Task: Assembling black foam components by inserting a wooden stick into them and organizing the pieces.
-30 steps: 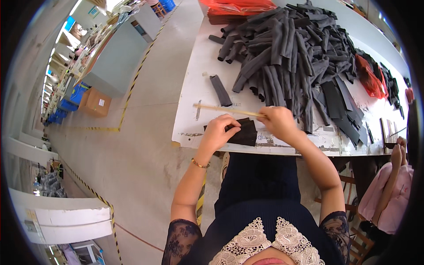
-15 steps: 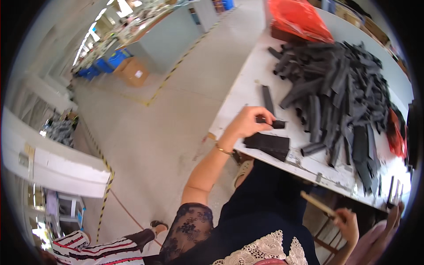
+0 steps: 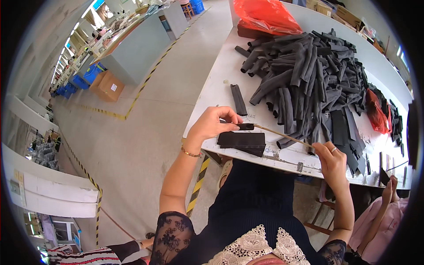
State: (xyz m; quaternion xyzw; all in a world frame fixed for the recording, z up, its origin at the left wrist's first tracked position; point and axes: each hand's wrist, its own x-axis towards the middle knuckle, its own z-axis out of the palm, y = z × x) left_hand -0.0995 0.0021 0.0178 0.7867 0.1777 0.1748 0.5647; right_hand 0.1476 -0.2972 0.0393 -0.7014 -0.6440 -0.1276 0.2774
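Note:
My left hand (image 3: 212, 126) pinches a short black fabric tube (image 3: 246, 126) above the white table's near left corner. A thin wooden stick (image 3: 282, 134) is gripped by its right end in my right hand (image 3: 332, 165), and its far tip meets the tube's open end. Whether the tip has entered the tube I cannot tell. Just below my left hand lies a small stack of flat black pieces (image 3: 242, 142). One dark rolled tube (image 3: 238, 100) rests alone beyond that hand. A large heap of dark grey tubes (image 3: 304, 70) spreads over the table's middle.
A red plastic bag (image 3: 267, 17) sits at the table's far end, with another red bag (image 3: 376, 112) toward the right. Flat dark strips (image 3: 344, 132) lie beside the heap. At the right edge, a co-worker's hands (image 3: 389, 190) are by the table (image 3: 207, 106).
My right hand has risen from beside my lap to the table edge, bringing the stick's tip to the tube. My left hand still holds the tube. The whole view has shifted.

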